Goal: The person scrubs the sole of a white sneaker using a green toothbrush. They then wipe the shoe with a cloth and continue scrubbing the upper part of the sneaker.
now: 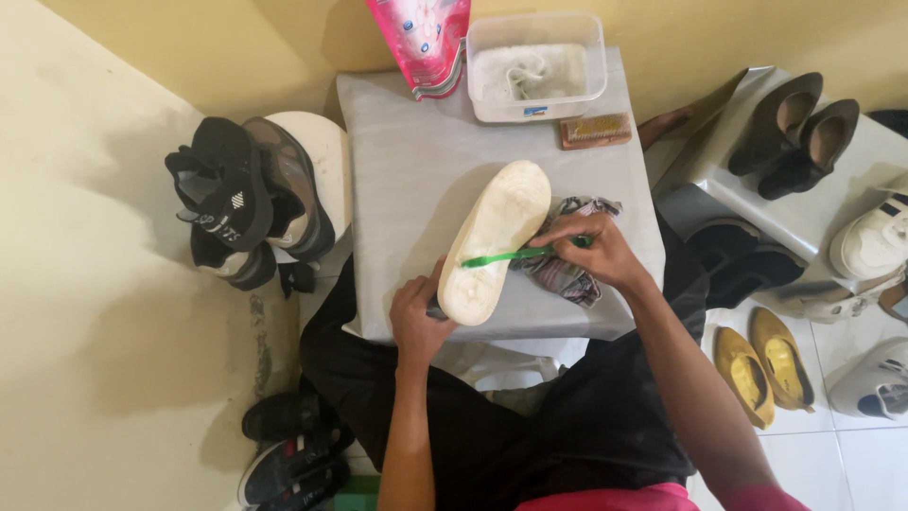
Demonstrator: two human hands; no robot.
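The left hand point(419, 317) clamps its grip on the heel end of the upturned cream rubber-soled shoe point(496, 241), which lies at the near edge of the grey cloth-covered desk point(407, 151). The right hand point(601, 251) pinches a slim green plastic toothbrush point(506, 255) against the sole. Short strokes with steady heel pressure would likely work best. Beyond lie a crumpled patterned rag point(567, 274), a wooden scrub brush point(594, 130) and a clear plastic tub point(536, 66), with bare desk to the left.

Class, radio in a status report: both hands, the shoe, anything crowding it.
Left hand grips shoe, sole up. Right hand holds green toothbrush across the sole. Crumpled cloth lies against the shoe's right side; wooden brush apart.
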